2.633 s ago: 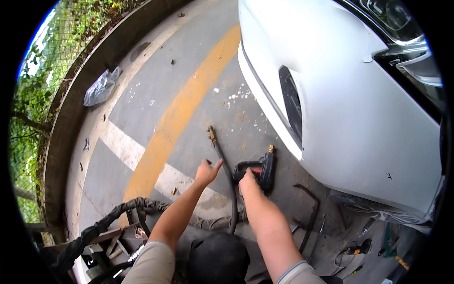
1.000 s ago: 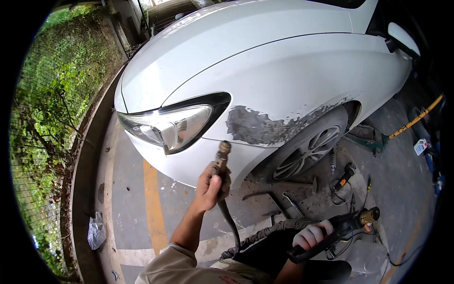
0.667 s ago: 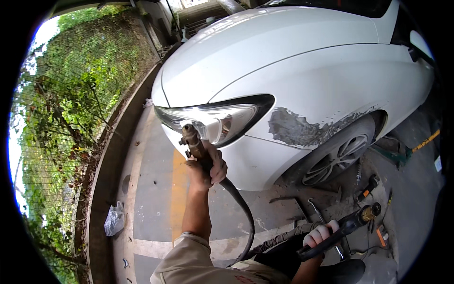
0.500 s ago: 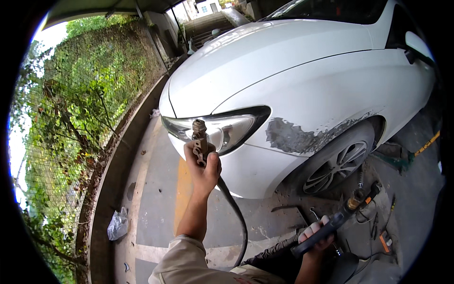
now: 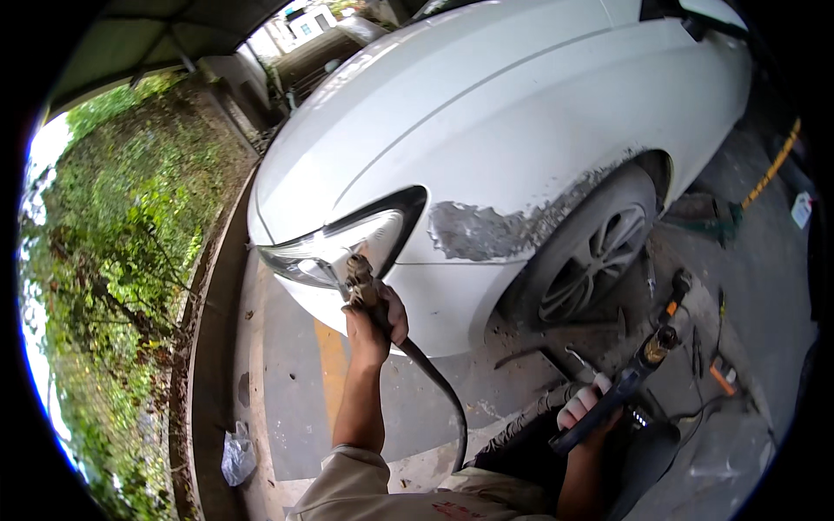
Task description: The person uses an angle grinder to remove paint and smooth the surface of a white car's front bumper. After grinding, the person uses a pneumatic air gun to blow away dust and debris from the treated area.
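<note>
While the left hand (image 5: 375, 319) grips a hose nozzle (image 5: 358, 276) upright, tip just beside the white car's headlight (image 5: 339, 247), the right hand (image 5: 587, 410), well apart at near right, clasps a black tool (image 5: 638, 373) angled toward the front wheel (image 5: 591, 260).

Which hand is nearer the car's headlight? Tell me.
Left. The left hand holds the hose nozzle right at the headlight; the right hand grips a power tool low beside the front wheel.
</note>
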`<state>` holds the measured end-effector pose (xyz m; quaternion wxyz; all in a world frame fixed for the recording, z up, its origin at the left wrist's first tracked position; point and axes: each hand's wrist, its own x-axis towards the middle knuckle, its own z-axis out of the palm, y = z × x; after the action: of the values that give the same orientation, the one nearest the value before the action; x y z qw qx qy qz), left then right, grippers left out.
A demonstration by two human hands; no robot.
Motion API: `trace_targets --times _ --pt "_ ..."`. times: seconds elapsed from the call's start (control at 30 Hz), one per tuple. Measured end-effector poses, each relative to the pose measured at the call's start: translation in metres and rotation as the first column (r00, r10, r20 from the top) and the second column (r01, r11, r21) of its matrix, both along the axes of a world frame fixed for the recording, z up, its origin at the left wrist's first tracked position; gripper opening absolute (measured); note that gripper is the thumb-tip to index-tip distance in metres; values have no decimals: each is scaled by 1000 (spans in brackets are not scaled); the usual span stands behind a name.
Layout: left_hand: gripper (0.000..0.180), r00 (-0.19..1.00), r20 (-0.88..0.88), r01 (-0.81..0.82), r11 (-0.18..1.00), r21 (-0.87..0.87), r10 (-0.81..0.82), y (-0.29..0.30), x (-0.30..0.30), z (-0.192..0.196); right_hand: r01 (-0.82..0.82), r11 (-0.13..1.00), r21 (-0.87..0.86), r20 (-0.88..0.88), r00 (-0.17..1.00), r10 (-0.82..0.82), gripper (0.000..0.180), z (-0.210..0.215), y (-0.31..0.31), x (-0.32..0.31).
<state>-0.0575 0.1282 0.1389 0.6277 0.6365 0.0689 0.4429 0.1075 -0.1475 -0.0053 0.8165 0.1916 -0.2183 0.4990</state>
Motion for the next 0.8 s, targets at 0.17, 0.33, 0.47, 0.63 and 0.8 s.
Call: trace_targets --times 0.17,0.33,0.47,0.63,0.8 --pt "37 992 -54 -107 989 101 112 4 33 -51 -4 999 39 46 999 2 16 -5 0 -10" --pt "38 968 -160 -187 982 38 191 -27 65 -83 -32 987 -158 61 997 42 37 -30 -1 -33" --pt "31 975 -221 -50 996 -68 34 -52 99 -100 -52 987 -154 54 997 61 37 -40 -1 -34" --pt "21 962 -263 -104 992 -75 81 -91 171 -111 -19 989 -147 61 998 28 34 -38 -10 -33" --pt "23 993 -55 -116 981 -153 109 -114 256 -105 101 989 -105 141 986 -86 23 -33 -19 -29"
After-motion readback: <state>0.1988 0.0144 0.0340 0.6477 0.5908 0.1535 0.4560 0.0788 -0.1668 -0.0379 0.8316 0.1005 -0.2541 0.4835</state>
